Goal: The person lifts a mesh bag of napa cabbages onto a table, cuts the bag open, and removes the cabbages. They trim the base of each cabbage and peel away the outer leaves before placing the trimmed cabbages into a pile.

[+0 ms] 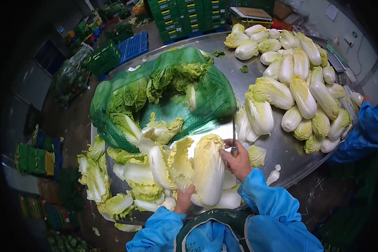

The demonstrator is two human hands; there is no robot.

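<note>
A pale yellow napa cabbage (209, 170) stands tilted between my two hands at the table's near edge. My right hand (238, 161) is closed round the handle of a knife (234, 147), whose blade points away from me, and its thumb and fingers touch the cabbage's right side. At the lower left of the cabbage is my left hand (184, 199), its fingers against the base and partly hidden. Loose outer leaves (158, 166) lie to the left. Beyond them a green mesh sack (214, 94) lies open with leafy cabbages (130, 95) inside.
Many trimmed cabbages (302, 96) are piled on the right of the metal table (222, 67). Another person's blue sleeve (359, 134) reaches in at the right edge. Green crates (187, 19) and a blue pallet (132, 47) stand beyond the table. Leaves hang over its left edge.
</note>
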